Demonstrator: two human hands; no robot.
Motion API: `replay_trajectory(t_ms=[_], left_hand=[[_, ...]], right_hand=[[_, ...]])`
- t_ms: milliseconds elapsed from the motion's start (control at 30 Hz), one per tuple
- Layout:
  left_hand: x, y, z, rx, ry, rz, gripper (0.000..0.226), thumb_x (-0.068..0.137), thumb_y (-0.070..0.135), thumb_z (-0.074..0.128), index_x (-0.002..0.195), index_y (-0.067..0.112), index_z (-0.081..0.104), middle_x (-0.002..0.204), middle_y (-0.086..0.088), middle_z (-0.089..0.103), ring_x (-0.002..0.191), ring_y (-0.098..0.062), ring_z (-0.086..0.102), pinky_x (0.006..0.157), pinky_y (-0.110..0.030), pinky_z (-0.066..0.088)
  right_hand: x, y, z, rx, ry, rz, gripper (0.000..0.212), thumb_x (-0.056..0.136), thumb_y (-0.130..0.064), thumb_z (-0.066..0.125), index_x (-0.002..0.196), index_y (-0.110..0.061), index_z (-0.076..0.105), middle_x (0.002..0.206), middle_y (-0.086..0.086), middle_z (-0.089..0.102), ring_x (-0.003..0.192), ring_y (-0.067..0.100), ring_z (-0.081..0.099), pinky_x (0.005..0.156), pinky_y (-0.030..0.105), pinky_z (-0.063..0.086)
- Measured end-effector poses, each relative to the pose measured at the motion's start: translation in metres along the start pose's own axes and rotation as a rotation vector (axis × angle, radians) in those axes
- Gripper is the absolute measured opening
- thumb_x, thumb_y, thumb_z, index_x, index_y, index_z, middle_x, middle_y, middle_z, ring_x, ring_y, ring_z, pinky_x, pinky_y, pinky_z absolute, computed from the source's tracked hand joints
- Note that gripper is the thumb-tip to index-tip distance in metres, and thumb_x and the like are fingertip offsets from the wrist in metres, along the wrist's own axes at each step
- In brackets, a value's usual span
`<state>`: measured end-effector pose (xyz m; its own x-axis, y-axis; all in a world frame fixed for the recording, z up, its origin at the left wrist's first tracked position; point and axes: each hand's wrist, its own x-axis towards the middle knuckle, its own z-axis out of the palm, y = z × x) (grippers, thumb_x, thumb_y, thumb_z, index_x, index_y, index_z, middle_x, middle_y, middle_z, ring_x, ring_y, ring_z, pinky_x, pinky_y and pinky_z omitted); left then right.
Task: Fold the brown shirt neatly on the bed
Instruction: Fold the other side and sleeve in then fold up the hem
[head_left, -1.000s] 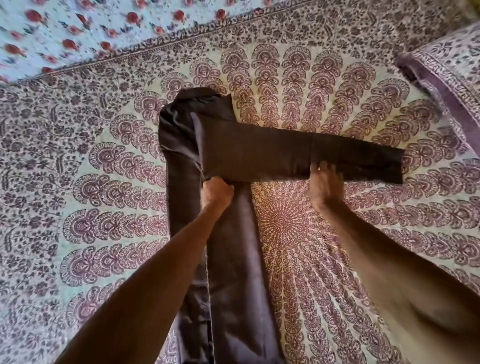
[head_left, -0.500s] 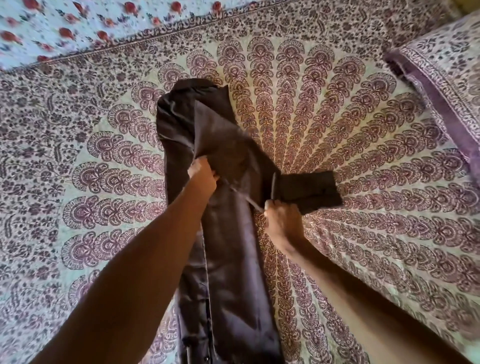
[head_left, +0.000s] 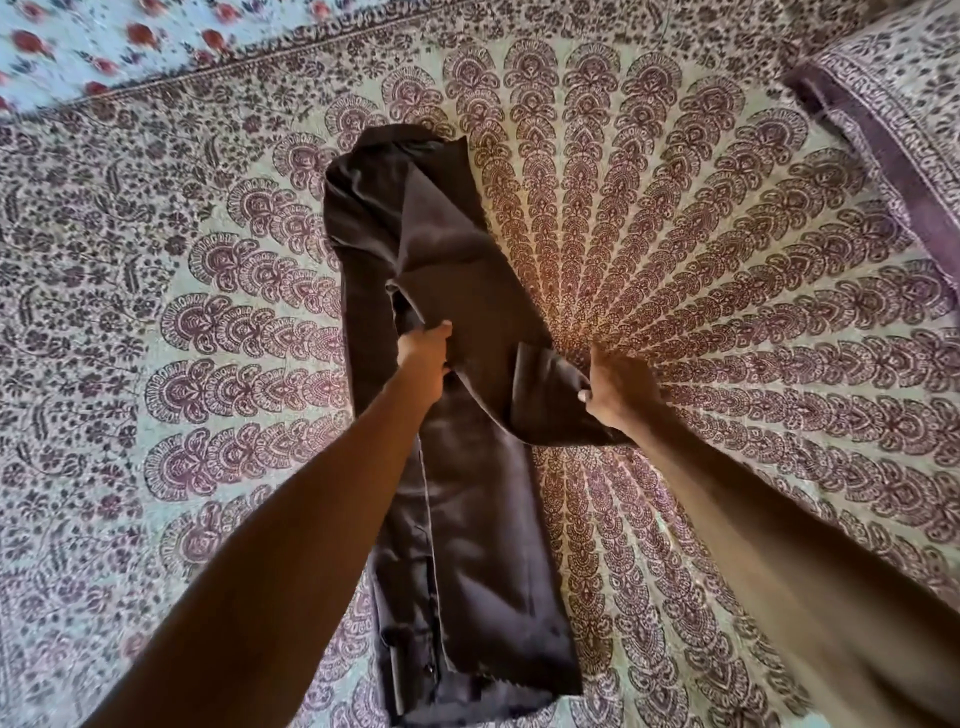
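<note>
The brown shirt (head_left: 483, 545) lies on the bed as a long narrow strip running from the top centre down toward me. Its sleeve is bent down along the strip's right side, with the cuff end sticking out to the right. My left hand (head_left: 423, 353) pinches a fold of cloth at the middle of the strip. My right hand (head_left: 615, 389) grips the sleeve's end at the strip's right edge. Both forearms reach in from below and hide parts of the shirt.
The bed is covered by a cream sheet (head_left: 727, 291) with a purple fan pattern. A pillow (head_left: 898, 119) in matching cloth lies at the upper right. A pale blue cloth with red flowers (head_left: 104, 41) borders the upper left.
The sleeve stretched straight out to the right a second ago. My right hand has carried its end inward and down onto the shirt body. My left hand has shifted slightly on the cloth.
</note>
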<state>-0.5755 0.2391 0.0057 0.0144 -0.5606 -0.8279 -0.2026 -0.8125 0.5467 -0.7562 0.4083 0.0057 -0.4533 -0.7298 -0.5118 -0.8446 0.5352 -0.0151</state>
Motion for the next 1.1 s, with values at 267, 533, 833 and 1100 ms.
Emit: replay_trajectory(t_ms=[267,533,833,1100], left_hand=[[-0.053,-0.003,-0.044,0.056,-0.121,-0.015,0.027,0.093,0.049,0.053,0.085,0.023,0.056,0.075,0.004,0.050,0.058,-0.010,0.045,0.054,-0.026,0.042],[-0.092,-0.089,-0.089,0.374,-0.282,-0.292,0.052,0.077,0.044,0.074,0.118,0.014,0.062,0.114,-0.009,0.064,0.101,-0.024,0.062,0.087,-0.038,0.052],[-0.080,-0.177,-0.113,0.224,-0.215,-0.169,0.023,0.077,0.024,0.076,0.094,0.019,0.062,0.110,-0.007,0.065,0.103,-0.025,0.062,0.088,-0.043,0.051],[-0.073,-0.192,-0.112,0.320,-0.083,-0.055,0.020,0.083,0.018,0.073,0.073,0.017,0.056,0.095,-0.012,0.061,0.094,-0.028,0.064,0.069,-0.043,0.058]], right_hand=[[-0.108,-0.048,-0.013,1.263,-0.344,0.150,0.022,0.090,-0.033,0.065,0.078,-0.013,0.067,0.074,0.002,0.067,0.068,0.015,0.060,0.069,0.024,0.043],[-0.189,-0.097,0.033,1.421,-0.348,0.395,0.030,0.085,-0.015,0.071,0.113,-0.008,0.066,0.093,0.002,0.073,0.084,0.016,0.069,0.074,0.025,0.055],[-0.228,-0.099,0.113,1.265,-0.219,0.521,0.016,0.081,-0.012,0.073,0.096,-0.009,0.069,0.088,0.008,0.070,0.078,0.019,0.063,0.053,0.016,0.042],[-0.218,-0.089,0.123,0.701,-0.089,0.342,0.022,0.081,-0.032,0.072,0.084,-0.011,0.067,0.086,0.004,0.072,0.071,0.017,0.060,0.054,0.023,0.037]])
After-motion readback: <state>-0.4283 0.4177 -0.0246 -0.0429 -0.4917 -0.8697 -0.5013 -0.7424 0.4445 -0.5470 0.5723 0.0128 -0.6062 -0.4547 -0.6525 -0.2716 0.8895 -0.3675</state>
